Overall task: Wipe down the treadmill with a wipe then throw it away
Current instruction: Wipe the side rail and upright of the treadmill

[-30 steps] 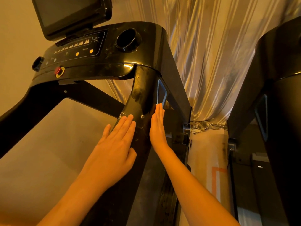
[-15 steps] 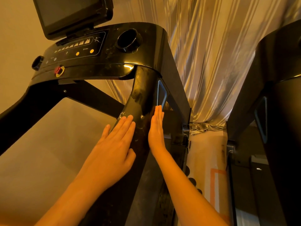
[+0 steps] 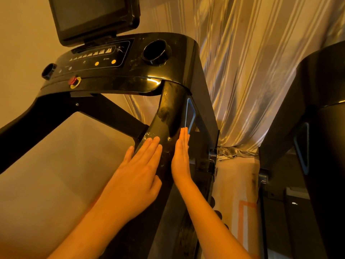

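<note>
Evidently mid-wipe: at frame centre, the left hand [image 3: 139, 176] and right hand [image 3: 180, 161] lie flat and straight-fingered on the treadmill upright [image 3: 168, 113]. The wipe [image 3: 149, 135] is perhaps that pale fleck under the left fingertips. Next comes a firm slide along the post.

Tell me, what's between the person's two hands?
The treadmill's glossy black upright post; the left hand and right hand lie flat against either side of it, as the head view shows.
</note>
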`<state>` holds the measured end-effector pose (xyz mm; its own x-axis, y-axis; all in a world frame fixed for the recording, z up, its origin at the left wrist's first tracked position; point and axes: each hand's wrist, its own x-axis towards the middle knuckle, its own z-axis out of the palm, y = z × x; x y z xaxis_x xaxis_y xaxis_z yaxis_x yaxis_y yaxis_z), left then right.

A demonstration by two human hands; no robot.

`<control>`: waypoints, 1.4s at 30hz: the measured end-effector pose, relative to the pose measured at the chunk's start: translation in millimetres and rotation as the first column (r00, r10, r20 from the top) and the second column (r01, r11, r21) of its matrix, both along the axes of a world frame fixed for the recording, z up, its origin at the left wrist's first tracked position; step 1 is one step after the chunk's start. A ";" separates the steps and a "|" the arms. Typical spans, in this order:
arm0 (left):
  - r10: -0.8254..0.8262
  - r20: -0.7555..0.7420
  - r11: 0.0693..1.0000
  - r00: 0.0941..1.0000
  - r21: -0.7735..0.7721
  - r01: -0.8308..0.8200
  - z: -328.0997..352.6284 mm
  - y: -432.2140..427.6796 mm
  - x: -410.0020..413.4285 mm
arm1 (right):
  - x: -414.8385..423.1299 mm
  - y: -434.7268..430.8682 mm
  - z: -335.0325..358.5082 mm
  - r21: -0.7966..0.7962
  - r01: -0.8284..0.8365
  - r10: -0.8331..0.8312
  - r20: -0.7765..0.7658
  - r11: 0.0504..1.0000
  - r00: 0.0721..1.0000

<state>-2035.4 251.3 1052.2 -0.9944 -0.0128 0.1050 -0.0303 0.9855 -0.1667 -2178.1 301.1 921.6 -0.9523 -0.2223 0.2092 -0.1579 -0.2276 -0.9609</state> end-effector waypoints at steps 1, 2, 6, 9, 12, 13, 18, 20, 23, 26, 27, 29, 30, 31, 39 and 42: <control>0.011 0.013 1.000 1.000 -0.015 -0.011 2.6 2.1 -0.2 | -4.3 0.7 3.7 0.010 0.000 0.000 0.001 1.000 1.000; 0.014 0.014 1.000 1.000 -0.023 -0.013 4.4 3.5 -0.3 | -9.8 1.8 8.9 0.025 0.004 -0.004 0.003 1.000 1.000; 0.031 0.038 0.999 0.999 -0.033 -0.030 -0.2 -0.3 -1.8 | -17.0 3.0 14.5 0.034 0.015 -0.015 -0.009 0.999 1.000; -0.013 0.015 0.993 1.000 -0.117 0.014 -2.2 -5.1 -2.1 | 1.0 2.5 0.8 -0.005 -0.010 0.010 -0.029 1.000 1.000; -0.021 0.002 0.987 1.000 -0.162 0.021 -10.3 -11.4 -1.1 | 0.2 4.4 5.2 0.012 -0.018 0.018 -0.006 1.000 1.000; -0.027 -0.006 0.986 1.000 -0.168 0.025 -11.0 -11.8 -0.8 | -4.7 6.0 12.1 0.025 -0.011 0.011 0.002 1.000 1.000; -0.015 -0.021 0.984 1.000 -0.179 0.011 -10.8 -11.5 -0.5 | -5.2 6.6 26.9 -0.007 -0.009 0.009 0.053 1.000 0.999; -0.031 -0.037 0.985 0.999 -0.173 0.024 -11.6 -12.5 -0.6 | 14.5 4.4 17.9 -0.045 -0.019 0.021 0.050 0.999 0.999; -0.047 -0.050 0.983 0.998 -0.181 0.037 -11.6 -12.3 -0.1 | 21.5 3.5 13.6 -0.040 -0.034 0.035 0.035 0.999 0.999; -0.030 -0.037 0.985 0.999 -0.172 0.023 -10.4 -10.6 0.5 | 0.5 7.5 30.3 0.001 -0.007 0.007 0.057 1.000 0.998; -0.026 -0.030 0.986 0.999 -0.168 0.020 -10.3 -10.9 0.9 | -5.2 8.2 36.2 -0.003 0.003 -0.002 0.064 1.000 0.998; -0.029 -0.023 0.987 0.999 -0.161 0.025 -11.8 -12.2 0.1 | -4.0 6.6 38.3 -0.023 0.000 0.002 0.068 1.000 0.998; -0.030 -0.018 0.987 0.999 -0.158 0.027 -12.0 -12.5 -0.5 | 2.6 5.4 34.1 -0.038 -0.010 0.012 0.059 0.999 0.998; -0.032 -0.016 0.987 0.999 -0.159 0.029 -11.8 -12.3 -0.2 | 11.3 4.0 27.6 -0.045 -0.019 0.021 0.035 0.999 0.999; -0.061 -0.045 0.998 0.997 -0.013 0.060 -6.3 -8.7 -0.8 | 5.3 15.3 45.8 0.040 -0.086 0.085 0.039 0.995 0.996; -0.072 -0.091 0.997 0.993 -0.017 0.071 -5.7 -8.6 0.6 | 14.9 12.0 35.8 0.009 -0.107 0.107 0.012 0.994 0.994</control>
<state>-2034.8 242.7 1046.6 -0.9789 0.0603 0.1951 0.0247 0.9834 -0.1800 -2163.2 313.1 957.4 -0.9253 -0.3247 0.1960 -0.1226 -0.2330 -0.9647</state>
